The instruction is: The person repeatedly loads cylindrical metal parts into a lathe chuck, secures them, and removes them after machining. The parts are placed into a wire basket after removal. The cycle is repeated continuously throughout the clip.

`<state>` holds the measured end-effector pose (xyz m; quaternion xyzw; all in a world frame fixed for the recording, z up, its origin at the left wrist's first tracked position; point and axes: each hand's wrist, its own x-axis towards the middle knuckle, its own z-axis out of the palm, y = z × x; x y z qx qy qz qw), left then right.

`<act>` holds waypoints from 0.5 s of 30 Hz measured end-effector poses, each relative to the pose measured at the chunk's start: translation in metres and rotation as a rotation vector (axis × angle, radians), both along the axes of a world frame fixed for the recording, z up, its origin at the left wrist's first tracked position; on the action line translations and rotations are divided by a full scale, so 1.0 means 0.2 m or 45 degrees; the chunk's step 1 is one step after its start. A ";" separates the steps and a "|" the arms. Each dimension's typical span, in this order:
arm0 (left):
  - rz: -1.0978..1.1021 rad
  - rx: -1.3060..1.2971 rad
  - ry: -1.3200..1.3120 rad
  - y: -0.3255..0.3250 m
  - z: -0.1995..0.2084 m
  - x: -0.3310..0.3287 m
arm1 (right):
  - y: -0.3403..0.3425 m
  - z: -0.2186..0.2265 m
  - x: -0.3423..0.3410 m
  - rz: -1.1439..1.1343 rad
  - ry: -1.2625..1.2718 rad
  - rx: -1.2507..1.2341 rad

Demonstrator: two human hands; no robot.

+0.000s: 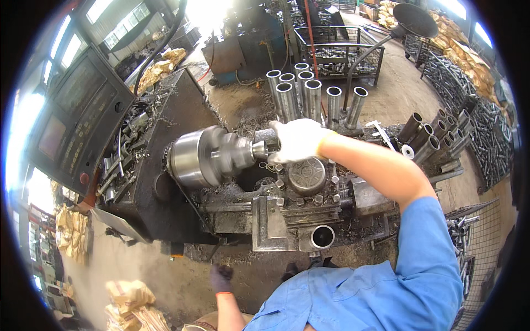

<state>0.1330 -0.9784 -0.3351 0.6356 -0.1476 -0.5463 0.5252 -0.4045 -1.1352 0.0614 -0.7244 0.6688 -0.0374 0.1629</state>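
Observation:
My right hand (300, 140), in a white glove, reaches over the lathe from the right. Its thumb and a finger point left, spread apart, and I see nothing held between them. Just left of the fingertips, a short bright metal tube end (258, 149) sticks out of the chuck (197, 157), whose jaws look blurred as if turning. Below the hand is the round-topped, bolted tool post (307, 176). My left hand (222, 277), in a dark glove, hangs low in front of the machine, apart from it. Its fingers are too dark and small to make out.
Several steel tubes (285, 99) stand upright behind the lathe, and darker ones (427, 142) are grouped at right. One tube (322, 236) stands at the carriage's front. A control panel (83, 118) rises at left. Metal chips and scrap (122, 149) cover the lathe's left top.

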 end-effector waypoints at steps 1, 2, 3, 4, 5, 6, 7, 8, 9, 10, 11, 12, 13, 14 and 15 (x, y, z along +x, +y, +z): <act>0.015 0.067 0.085 0.09 -0.05 -0.11 | -0.14 -0.04 0.06 0.046 0.076 0.130; 0.007 0.119 0.101 0.18 -0.10 -0.20 | -0.28 -0.10 0.11 0.156 0.145 0.380; -0.048 0.081 0.153 0.25 -0.14 -0.25 | -0.38 -0.17 0.15 0.250 0.203 0.584; -0.166 0.022 0.057 0.32 -0.17 -0.29 | -0.44 -0.27 0.17 0.303 0.053 0.567; -0.297 -0.086 -0.023 0.38 -0.21 -0.31 | -0.48 -0.35 0.19 0.313 -0.119 0.481; -0.396 -0.064 -0.169 0.43 -0.24 -0.31 | -0.52 -0.42 0.21 0.345 -0.219 0.465; -0.438 -0.166 -0.137 0.47 -0.28 -0.31 | -0.54 -0.46 0.19 0.269 -0.306 0.398; -0.457 -0.144 -0.177 0.52 -0.29 -0.28 | -0.53 -0.48 0.16 0.196 -0.331 0.394; -0.484 -0.075 -0.274 0.55 -0.31 -0.25 | -0.52 -0.47 0.12 0.077 -0.326 0.364; -0.443 -0.108 -0.184 0.58 -0.31 -0.21 | -0.48 -0.44 0.04 -0.142 -0.456 0.428; -0.406 -0.084 -0.153 0.60 -0.31 -0.18 | -0.44 -0.39 -0.01 -0.089 -0.652 0.248; -0.469 -0.108 -0.300 0.61 -0.29 -0.15 | -0.40 -0.31 -0.08 -0.060 -0.628 0.084; -0.413 -0.095 -0.261 0.60 -0.26 -0.13 | -0.34 -0.24 -0.14 -0.112 -0.603 -0.115; -0.457 -0.111 -0.408 0.59 -0.21 -0.11 | -0.30 -0.16 -0.20 -0.097 -0.607 -0.185; -0.378 0.052 -0.408 0.55 -0.17 -0.11 | -0.25 -0.11 -0.21 -0.209 -0.697 -0.271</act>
